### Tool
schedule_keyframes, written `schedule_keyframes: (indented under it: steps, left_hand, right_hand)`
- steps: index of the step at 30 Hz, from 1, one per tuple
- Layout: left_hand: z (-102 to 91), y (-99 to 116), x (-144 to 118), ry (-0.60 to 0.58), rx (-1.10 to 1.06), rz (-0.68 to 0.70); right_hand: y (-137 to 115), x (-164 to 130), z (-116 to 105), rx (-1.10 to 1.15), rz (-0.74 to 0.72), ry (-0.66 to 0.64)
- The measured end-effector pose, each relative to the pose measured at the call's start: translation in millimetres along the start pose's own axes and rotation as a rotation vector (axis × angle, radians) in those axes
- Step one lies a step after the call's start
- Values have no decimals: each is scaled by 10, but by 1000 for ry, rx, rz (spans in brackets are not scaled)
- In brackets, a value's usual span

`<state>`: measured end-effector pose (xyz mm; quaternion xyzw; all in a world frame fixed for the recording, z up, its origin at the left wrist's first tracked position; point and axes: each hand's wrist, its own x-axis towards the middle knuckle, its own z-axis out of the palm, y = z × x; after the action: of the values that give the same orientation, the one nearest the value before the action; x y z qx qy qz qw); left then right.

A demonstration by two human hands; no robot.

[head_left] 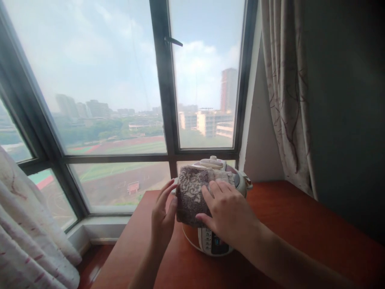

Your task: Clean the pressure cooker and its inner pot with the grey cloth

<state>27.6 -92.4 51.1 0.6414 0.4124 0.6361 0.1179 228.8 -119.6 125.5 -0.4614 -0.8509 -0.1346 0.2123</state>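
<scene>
A folded grey-brown cloth (192, 196) with a pale pattern lies against the top and front of an electric cooker (191, 237). The cooker stands on the table, its white lid handle (212, 162) showing above the cloth. My left hand (164, 214) is beside the cloth's left edge, fingers apart and holding nothing; whether the thumb touches the cloth I cannot tell. Across the right part of the cloth lies my right hand (230, 208), with fingers stretched out and thumb spread. The control panel (218, 243) is partly visible below the cloth.
The reddish-brown wooden table (279, 216) extends around the cooker. Beyond it rise dark-framed windows (171, 120) overlooking a sports field. Patterned curtains hang at the left (30, 233) and at the right (287, 88), near a dark wall.
</scene>
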Motion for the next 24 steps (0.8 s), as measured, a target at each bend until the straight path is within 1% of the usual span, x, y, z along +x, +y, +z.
schedule_keyframes:
  steps: [2,5,7,10,13,16,21,24]
  left_hand:
    - [-35,-200,98,40,34,-65]
    - [-3,-421,186,-20,32,-131]
    - [34,-489,198,-54,27,-176]
    - [69,-493,177,-25,55,-222]
    - [85,-449,161,-3,121,-227]
    - [107,-428,163,18,167,-194]
    - [136,-457,150,38,179,-162]
    - [132,-479,140,32,161,-159]
  right_hand:
    - [-133,124,0,-74,-15,-29]
    - [-251,310,96,-65,-115,-69]
    - [-269,396,173,-27,-144,-86]
    - [-228,408,238,1,-150,-59]
    - [-126,266,246,26,-181,-10]
    - [11,44,243,35,-194,75]
    - [299,-263,264,79,-155,251]
    - [539,-396,329,128,-123,358]
